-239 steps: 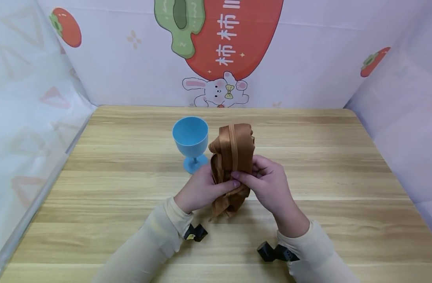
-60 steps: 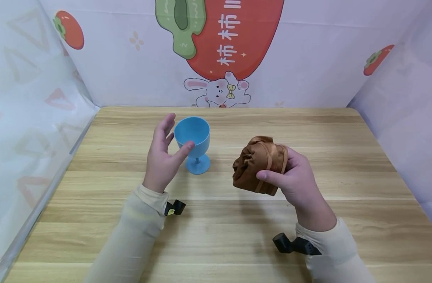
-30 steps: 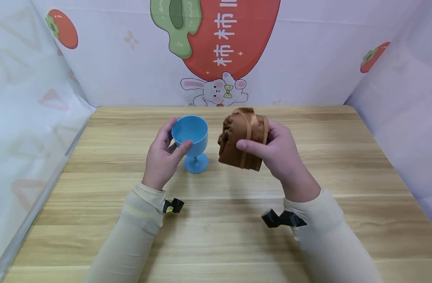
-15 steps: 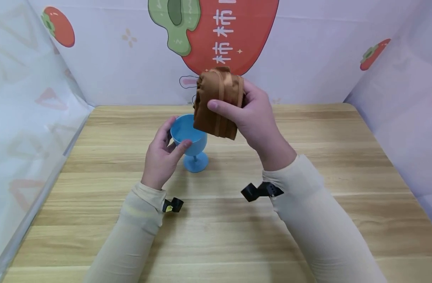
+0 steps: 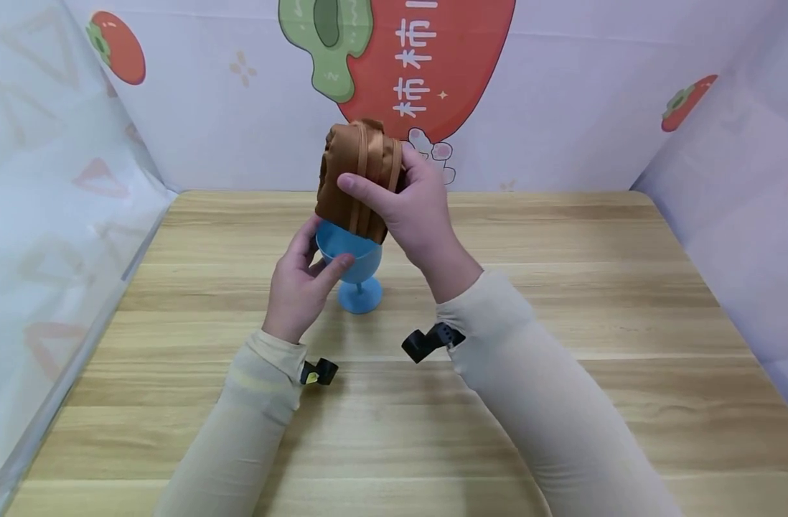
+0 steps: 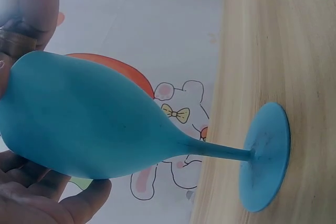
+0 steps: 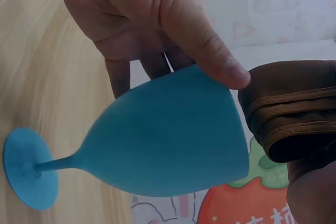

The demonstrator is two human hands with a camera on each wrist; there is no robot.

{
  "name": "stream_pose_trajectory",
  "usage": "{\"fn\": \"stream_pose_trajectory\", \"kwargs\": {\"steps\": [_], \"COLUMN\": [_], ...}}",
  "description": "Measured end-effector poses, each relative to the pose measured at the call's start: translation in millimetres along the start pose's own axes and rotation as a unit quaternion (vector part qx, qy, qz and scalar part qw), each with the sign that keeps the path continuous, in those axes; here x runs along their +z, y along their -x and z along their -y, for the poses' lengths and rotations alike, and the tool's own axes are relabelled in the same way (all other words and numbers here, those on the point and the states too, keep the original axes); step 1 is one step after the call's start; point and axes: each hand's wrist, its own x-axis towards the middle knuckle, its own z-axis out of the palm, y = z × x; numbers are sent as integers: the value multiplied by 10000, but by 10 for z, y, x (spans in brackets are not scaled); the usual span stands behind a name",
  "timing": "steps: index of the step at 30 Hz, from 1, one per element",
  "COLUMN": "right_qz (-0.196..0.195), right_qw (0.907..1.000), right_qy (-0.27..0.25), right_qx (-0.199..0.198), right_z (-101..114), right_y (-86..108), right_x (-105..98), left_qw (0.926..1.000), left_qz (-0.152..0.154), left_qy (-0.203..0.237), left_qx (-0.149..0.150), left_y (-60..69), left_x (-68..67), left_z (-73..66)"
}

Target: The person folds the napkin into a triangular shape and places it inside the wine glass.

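Note:
A blue goblet (image 5: 364,267) stands upright on its round foot upon the wooden table. My left hand (image 5: 297,291) holds its bowl from the left, the thumb near the rim and the other fingers on the far side. Up above the goblet's mouth, my right hand (image 5: 423,215) grips a folded brown satin cloth (image 5: 345,169) with stitched hems, thumb on the near face. In the right wrist view the cloth (image 7: 294,85) is just beyond the rim of the goblet (image 7: 168,135); the left wrist view shows the goblet's bowl (image 6: 89,116) from outside. The inside of the bowl is partly hidden.
The light wooden table (image 5: 562,345) spreads around the goblet. A white printed backdrop (image 5: 562,108) with cartoon fruit and a rabbit rises behind its far edge, and pale sheets close both sides. A black wrist camera (image 5: 433,341) sits at each sleeve.
Both hands held the cloth at first. The left hand then moved to the goblet and took its bowl. The right hand carried the cloth up and left, over the goblet.

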Motion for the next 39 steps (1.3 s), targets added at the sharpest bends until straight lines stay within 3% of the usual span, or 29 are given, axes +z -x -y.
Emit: {"fn": "stream_pose_trajectory", "kwargs": {"steps": [5,13,23,35,39], "right_qz": [-52,47,457,20,-59], "right_qw": [9999,9999,9979,9977,9946], "right_qy": [-32,120,351,560,878], "right_qx": [-121,98,-297,-390,-546], "right_z": [-134,-222,-275,-589,-635], "right_y": [66,164,179,297,348], "right_x": [51,31,55,118,114], "left_qw": [9999,9999,10000,10000,10000], "left_qz": [-34,-59,-39,-28,-6], "left_qy": [-34,-21,-12,55,37], "left_qx": [90,94,44,66,67], "left_y": [2,9,4,10,5], "left_x": [-3,-23,-27,10,10], "left_z": [20,26,36,18,19]}}
